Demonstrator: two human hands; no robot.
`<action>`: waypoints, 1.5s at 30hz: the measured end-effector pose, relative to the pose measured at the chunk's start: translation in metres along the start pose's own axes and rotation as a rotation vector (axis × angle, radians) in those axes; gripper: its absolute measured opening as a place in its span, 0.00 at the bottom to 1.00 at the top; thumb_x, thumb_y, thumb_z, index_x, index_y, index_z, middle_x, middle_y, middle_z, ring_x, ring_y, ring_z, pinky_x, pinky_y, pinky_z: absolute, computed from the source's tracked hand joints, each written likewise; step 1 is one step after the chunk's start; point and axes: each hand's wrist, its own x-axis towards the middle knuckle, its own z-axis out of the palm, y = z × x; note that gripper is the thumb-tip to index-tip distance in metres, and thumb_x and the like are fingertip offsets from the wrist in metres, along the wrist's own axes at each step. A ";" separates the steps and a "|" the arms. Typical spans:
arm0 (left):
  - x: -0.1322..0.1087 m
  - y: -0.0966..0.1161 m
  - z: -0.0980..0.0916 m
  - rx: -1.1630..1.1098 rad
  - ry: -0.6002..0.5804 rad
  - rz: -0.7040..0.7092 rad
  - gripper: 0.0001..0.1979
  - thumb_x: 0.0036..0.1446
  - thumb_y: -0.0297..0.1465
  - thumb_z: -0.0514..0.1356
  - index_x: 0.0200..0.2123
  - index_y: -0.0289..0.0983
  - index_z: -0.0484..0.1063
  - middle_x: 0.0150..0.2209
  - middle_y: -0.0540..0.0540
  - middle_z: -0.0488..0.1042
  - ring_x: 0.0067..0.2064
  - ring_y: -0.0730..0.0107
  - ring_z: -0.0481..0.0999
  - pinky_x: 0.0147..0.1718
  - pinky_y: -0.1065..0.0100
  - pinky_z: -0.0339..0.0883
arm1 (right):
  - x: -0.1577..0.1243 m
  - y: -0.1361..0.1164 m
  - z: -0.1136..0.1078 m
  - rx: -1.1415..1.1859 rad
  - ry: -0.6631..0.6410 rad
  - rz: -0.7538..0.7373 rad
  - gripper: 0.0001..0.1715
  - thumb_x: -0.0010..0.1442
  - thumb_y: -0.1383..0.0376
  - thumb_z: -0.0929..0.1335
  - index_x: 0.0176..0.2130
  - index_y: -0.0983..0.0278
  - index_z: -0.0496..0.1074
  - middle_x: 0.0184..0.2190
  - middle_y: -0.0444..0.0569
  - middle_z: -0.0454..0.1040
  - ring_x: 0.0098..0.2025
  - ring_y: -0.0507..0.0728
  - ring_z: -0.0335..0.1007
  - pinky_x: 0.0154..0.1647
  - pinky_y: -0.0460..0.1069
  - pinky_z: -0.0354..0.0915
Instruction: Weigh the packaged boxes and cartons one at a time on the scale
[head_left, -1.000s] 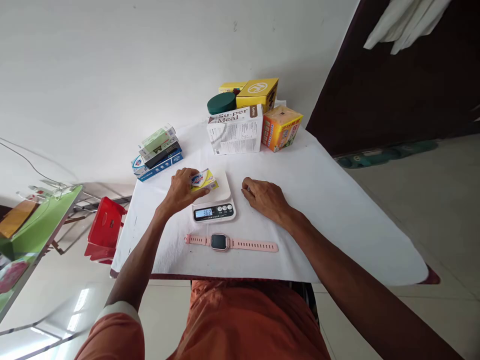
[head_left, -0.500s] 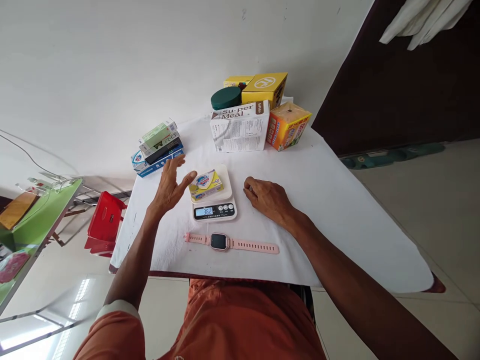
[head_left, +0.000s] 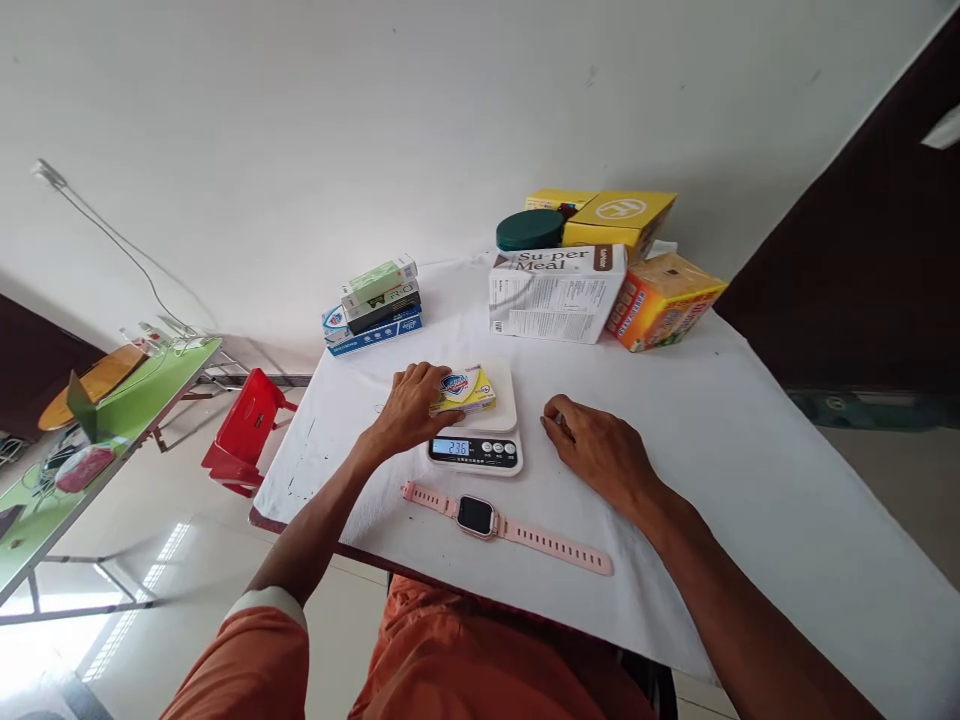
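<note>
A yellow and white soap box [head_left: 466, 388] rests on the pan of a white digital kitchen scale [head_left: 504, 400]. My left hand [head_left: 409, 403] grips the box at its left end, thumb along the front and fingers behind. The scale's lit display seems to read 236. To the right of the scale, my right hand [head_left: 600, 445] lies on the white cloth with its fingers curled in; nothing shows in them. A pink smartwatch [head_left: 476, 515] is stretched out flat in front of the scale.
Behind the scale to the left is a stack of small boxes [head_left: 379, 308]. At the back right stand a white Su-per Meal box [head_left: 555, 300], an orange box [head_left: 667, 305], a yellow box [head_left: 622, 212] and a dark green lid [head_left: 529, 229]. A red chair [head_left: 247, 425] is beyond the table's left side.
My left hand has come down from above and closed on the soap box. The display went from 362 to about 236. The view has shifted left; my right hand stays beside the scale.
</note>
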 end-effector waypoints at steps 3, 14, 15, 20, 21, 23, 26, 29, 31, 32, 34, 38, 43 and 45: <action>-0.007 -0.018 -0.006 -0.079 0.156 -0.063 0.25 0.64 0.44 0.67 0.58 0.39 0.71 0.53 0.39 0.77 0.52 0.52 0.76 0.53 0.50 0.70 | 0.000 0.003 0.003 0.008 0.031 -0.014 0.10 0.69 0.62 0.61 0.38 0.58 0.70 0.32 0.49 0.82 0.29 0.59 0.74 0.29 0.51 0.58; 0.021 -0.146 -0.099 -0.038 0.821 -0.799 0.19 0.60 0.40 0.69 0.49 0.37 0.70 0.53 0.40 0.76 0.57 0.57 0.76 0.57 0.57 0.69 | 0.001 0.003 0.005 0.030 0.066 -0.021 0.09 0.68 0.62 0.61 0.35 0.58 0.66 0.30 0.47 0.80 0.27 0.58 0.71 0.28 0.50 0.56; 0.027 -0.153 -0.102 -0.030 0.798 -0.838 0.18 0.60 0.40 0.68 0.48 0.37 0.70 0.54 0.39 0.76 0.57 0.57 0.76 0.58 0.58 0.69 | 0.001 0.003 0.005 0.034 0.070 -0.025 0.09 0.68 0.62 0.61 0.35 0.58 0.66 0.30 0.47 0.80 0.27 0.57 0.71 0.28 0.50 0.56; 0.057 -0.176 -0.102 0.001 0.736 -0.917 0.19 0.59 0.39 0.68 0.48 0.37 0.68 0.57 0.35 0.73 0.62 0.49 0.73 0.61 0.53 0.66 | 0.001 0.005 0.007 0.034 0.095 -0.041 0.11 0.69 0.62 0.60 0.35 0.58 0.66 0.29 0.47 0.79 0.26 0.57 0.70 0.28 0.50 0.56; 0.063 -0.178 -0.101 0.010 0.725 -0.927 0.20 0.59 0.39 0.69 0.49 0.37 0.68 0.58 0.34 0.72 0.63 0.48 0.72 0.62 0.52 0.65 | 0.001 0.005 0.008 0.030 0.099 -0.041 0.11 0.69 0.61 0.60 0.35 0.58 0.67 0.29 0.47 0.79 0.26 0.57 0.71 0.28 0.50 0.56; 0.074 -0.181 -0.096 0.026 0.701 -0.940 0.21 0.58 0.38 0.69 0.50 0.37 0.67 0.60 0.31 0.70 0.64 0.45 0.71 0.64 0.50 0.64 | 0.001 0.006 0.009 0.027 0.100 -0.034 0.11 0.69 0.61 0.61 0.35 0.58 0.67 0.29 0.48 0.79 0.26 0.57 0.70 0.28 0.50 0.56; 0.088 -0.177 -0.086 0.039 0.663 -0.951 0.25 0.57 0.38 0.70 0.52 0.34 0.67 0.63 0.26 0.67 0.67 0.39 0.67 0.64 0.47 0.63 | 0.000 0.007 0.010 0.025 0.098 -0.027 0.10 0.69 0.62 0.61 0.36 0.58 0.68 0.29 0.47 0.79 0.26 0.57 0.71 0.28 0.50 0.56; 0.094 -0.167 -0.078 0.027 0.631 -0.933 0.26 0.59 0.38 0.69 0.55 0.33 0.66 0.64 0.24 0.65 0.68 0.36 0.66 0.65 0.46 0.62 | 0.000 0.006 0.009 0.016 0.095 -0.021 0.09 0.69 0.63 0.62 0.36 0.58 0.68 0.30 0.47 0.80 0.28 0.58 0.73 0.30 0.50 0.56; 0.094 -0.160 -0.078 0.002 0.613 -0.909 0.26 0.61 0.40 0.67 0.57 0.34 0.66 0.64 0.25 0.65 0.68 0.36 0.67 0.65 0.44 0.63 | 0.000 0.005 0.007 0.013 0.079 -0.012 0.09 0.69 0.64 0.62 0.36 0.58 0.69 0.32 0.48 0.82 0.30 0.58 0.75 0.31 0.50 0.57; 0.093 -0.156 -0.078 -0.010 0.610 -0.898 0.26 0.62 0.40 0.66 0.58 0.35 0.66 0.64 0.25 0.65 0.68 0.36 0.67 0.65 0.43 0.62 | 0.001 0.004 0.007 0.013 0.070 -0.005 0.08 0.69 0.65 0.62 0.37 0.58 0.69 0.33 0.49 0.82 0.31 0.59 0.76 0.32 0.50 0.57; 0.086 -0.150 -0.078 -0.014 0.635 -0.885 0.28 0.63 0.41 0.65 0.61 0.34 0.65 0.65 0.25 0.64 0.68 0.34 0.66 0.66 0.40 0.61 | 0.002 0.002 0.005 0.015 0.047 0.010 0.08 0.69 0.66 0.63 0.38 0.59 0.70 0.36 0.50 0.83 0.35 0.59 0.78 0.34 0.50 0.58; 0.058 -0.126 -0.055 0.015 0.760 -0.736 0.33 0.63 0.42 0.64 0.66 0.35 0.61 0.66 0.25 0.63 0.69 0.34 0.64 0.66 0.36 0.59 | 0.003 -0.001 0.003 0.023 0.005 0.037 0.07 0.69 0.66 0.63 0.39 0.59 0.70 0.38 0.51 0.83 0.37 0.59 0.78 0.36 0.50 0.58; 0.025 -0.077 0.011 -0.113 0.792 -0.341 0.26 0.66 0.39 0.61 0.63 0.37 0.64 0.59 0.31 0.68 0.60 0.46 0.72 0.63 0.45 0.65 | -0.002 -0.005 -0.002 0.093 0.004 0.045 0.07 0.68 0.65 0.61 0.37 0.56 0.66 0.34 0.48 0.81 0.35 0.60 0.75 0.37 0.51 0.58; 0.020 -0.066 0.029 -0.205 0.743 -0.280 0.23 0.67 0.39 0.60 0.61 0.37 0.66 0.56 0.33 0.71 0.54 0.50 0.75 0.57 0.49 0.70 | -0.005 -0.008 -0.006 0.124 0.004 0.040 0.08 0.68 0.63 0.60 0.35 0.55 0.64 0.32 0.45 0.79 0.34 0.60 0.74 0.38 0.51 0.59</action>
